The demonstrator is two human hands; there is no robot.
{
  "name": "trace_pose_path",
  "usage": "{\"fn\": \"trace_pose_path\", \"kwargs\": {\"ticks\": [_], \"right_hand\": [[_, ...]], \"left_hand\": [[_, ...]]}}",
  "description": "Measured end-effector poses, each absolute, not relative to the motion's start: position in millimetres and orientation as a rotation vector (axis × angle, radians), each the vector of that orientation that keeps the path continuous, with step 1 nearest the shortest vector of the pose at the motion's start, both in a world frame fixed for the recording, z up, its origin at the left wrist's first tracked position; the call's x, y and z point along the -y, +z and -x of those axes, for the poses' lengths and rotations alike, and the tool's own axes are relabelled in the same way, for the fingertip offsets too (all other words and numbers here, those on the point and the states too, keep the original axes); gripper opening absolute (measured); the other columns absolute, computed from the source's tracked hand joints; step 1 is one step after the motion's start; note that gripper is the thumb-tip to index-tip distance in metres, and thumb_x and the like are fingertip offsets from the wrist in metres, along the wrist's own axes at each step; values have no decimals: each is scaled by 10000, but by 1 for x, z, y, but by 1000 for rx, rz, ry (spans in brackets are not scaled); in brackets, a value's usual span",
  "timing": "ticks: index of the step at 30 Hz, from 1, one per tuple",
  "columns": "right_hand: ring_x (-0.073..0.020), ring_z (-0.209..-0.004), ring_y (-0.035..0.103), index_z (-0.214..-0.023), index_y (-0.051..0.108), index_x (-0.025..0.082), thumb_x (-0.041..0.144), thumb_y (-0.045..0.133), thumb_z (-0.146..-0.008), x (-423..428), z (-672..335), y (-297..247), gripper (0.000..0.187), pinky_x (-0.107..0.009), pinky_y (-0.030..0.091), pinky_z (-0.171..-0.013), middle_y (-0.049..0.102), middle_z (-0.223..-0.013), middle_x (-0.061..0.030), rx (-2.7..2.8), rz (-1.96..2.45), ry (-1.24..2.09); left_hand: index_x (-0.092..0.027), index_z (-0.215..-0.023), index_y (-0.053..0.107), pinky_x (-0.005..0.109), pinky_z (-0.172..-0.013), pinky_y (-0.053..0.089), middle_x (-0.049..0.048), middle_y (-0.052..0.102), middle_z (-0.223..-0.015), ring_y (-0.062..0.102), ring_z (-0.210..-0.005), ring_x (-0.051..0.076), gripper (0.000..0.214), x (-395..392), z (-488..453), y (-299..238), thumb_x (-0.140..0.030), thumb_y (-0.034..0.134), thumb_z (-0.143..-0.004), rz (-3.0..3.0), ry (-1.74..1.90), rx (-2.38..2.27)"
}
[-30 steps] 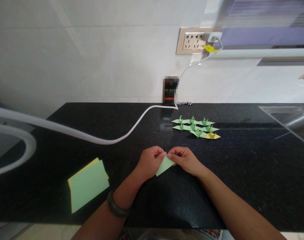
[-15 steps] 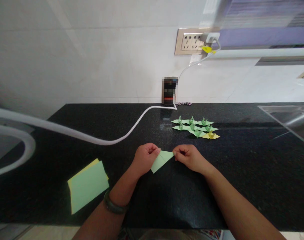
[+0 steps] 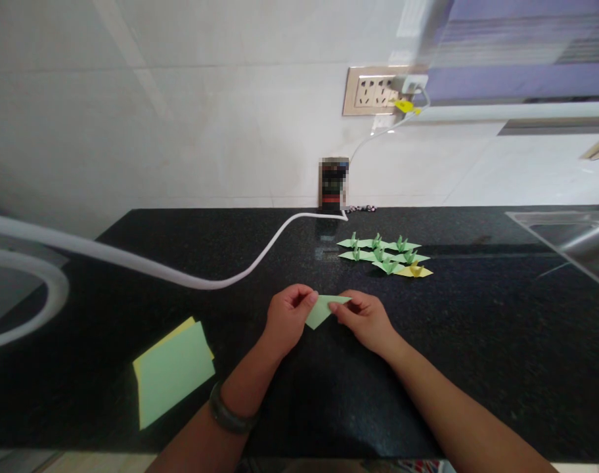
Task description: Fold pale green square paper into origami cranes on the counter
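A folded piece of pale green paper [image 3: 319, 311], triangular with its point toward me, is held above the dark counter. My left hand [image 3: 290, 318] pinches its left end between thumb and fingers. On the other side my right hand [image 3: 366, 318] grips the right part, thumb on the near face and fingers behind. Beyond my hands, several folded paper cranes [image 3: 378, 255] stand in rows, mostly green. One yellow crane [image 3: 414, 270] sits at the front right of them. To the left lies a stack of green and yellow paper sheets [image 3: 174, 374].
A white cable [image 3: 215, 284] curves across the black counter [image 3: 477, 348] from the left to a pixelated upright object [image 3: 333, 184] against the wall. A metal sink [image 3: 585, 243] is at the right. Above, a charger is plugged into a wall socket [image 3: 373, 92].
My right hand has shifted left and farther onto the paper, its thumb now on the near face. The paper's free point has turned slightly right. The view has tilted up a little.
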State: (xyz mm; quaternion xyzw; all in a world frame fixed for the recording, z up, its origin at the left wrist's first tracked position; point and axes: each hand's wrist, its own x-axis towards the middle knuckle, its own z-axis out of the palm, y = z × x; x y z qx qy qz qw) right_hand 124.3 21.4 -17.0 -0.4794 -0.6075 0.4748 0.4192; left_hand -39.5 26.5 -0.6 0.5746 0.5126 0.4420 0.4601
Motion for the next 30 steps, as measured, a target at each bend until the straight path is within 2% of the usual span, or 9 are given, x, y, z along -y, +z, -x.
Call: {"fn": "trace_pose_path", "kwargs": {"ticks": [2, 4, 9, 14, 17, 22, 25, 28, 30], "right_hand": [[-85, -494, 427, -699, 560, 156, 335, 558, -726, -20, -121, -19, 181, -204, 356, -457, 498, -567, 15, 1509, 1210, 1077], [-93, -511, 440, -702, 554, 163, 328, 550, -733, -19, -121, -19, 168, -211, 371, -471, 507, -590, 7, 1499, 1206, 1004], [-125, -611, 504, -733, 586, 183, 242, 530, -749, -20, -126, -15, 83, -244, 418, -561, 557, -682, -28, 1670, 1182, 633], [-159, -775, 522, -897, 621, 229, 164, 515, -746, -15, -125, -10, 196, -290, 432, -675, 567, -843, -61, 2025, 981, 440], [-164, -787, 513, -926, 614, 241, 192, 547, -726, -12, -122, -8, 217, -300, 435, -680, 547, -863, -58, 2052, 928, 522], [-133, -701, 485, -962, 549, 202, 261, 552, -729, -19, -125, -9, 240, -261, 441, -589, 498, -876, -55, 1537, 1153, 686], [-128, -652, 493, -1020, 521, 184, 325, 584, -701, -25, -127, -13, 354, -237, 430, -528, 530, -819, -43, 1378, 1196, 934], [-100, -536, 471, -867, 581, 160, 346, 575, -708, -27, -127, -14, 245, -211, 391, -459, 544, -671, -12, 1360, 1176, 1170], [-87, -508, 450, -781, 605, 155, 333, 558, -727, -25, -126, -13, 192, -206, 373, -451, 528, -626, -2, 1393, 1181, 1141]], "left_hand": [[-152, -688, 602, 242, -654, 416, 49, 577, -823, 532, -776, 149, 188, -26, 39, 0, -326, 537, -713, -1450, 1179, -1275], [-160, -727, 614, 247, -694, 417, 56, 570, -893, 525, -835, 156, 177, -27, 39, -1, -326, 568, -691, -1436, 1283, -1351], [-138, -719, 599, 229, -561, 415, 4, 543, -589, 504, -560, 106, 297, -25, 37, -3, -427, 533, -702, -1221, 1187, -1376], [-108, -753, 607, 275, -642, 454, 40, 606, -665, 560, -617, 128, 359, -24, 32, 0, -454, 527, -701, -993, 949, -1040], [-109, -804, 611, 276, -635, 455, 42, 618, -698, 562, -616, 130, 357, -26, 35, 1, -437, 575, -667, -932, 963, -978], [-117, -811, 621, 271, -621, 443, 31, 615, -660, 557, -585, 123, 317, -27, 40, 1, -404, 555, -695, -958, 905, -956], [-123, -796, 620, 244, -574, 417, 20, 606, -632, 548, -581, 123, 279, -25, 39, 1, -377, 554, -699, -1043, 819, -978], [-132, -796, 598, 212, -529, 378, 8, 600, -646, 514, -553, 97, 226, -25, 37, 0, -329, 574, -687, -1087, 807, -1010], [-137, -789, 577, 197, -497, 348, -2, 584, -634, 482, -522, 80, 207, -26, 37, -2, -316, 577, -684, -1085, 831, -1048]]}}
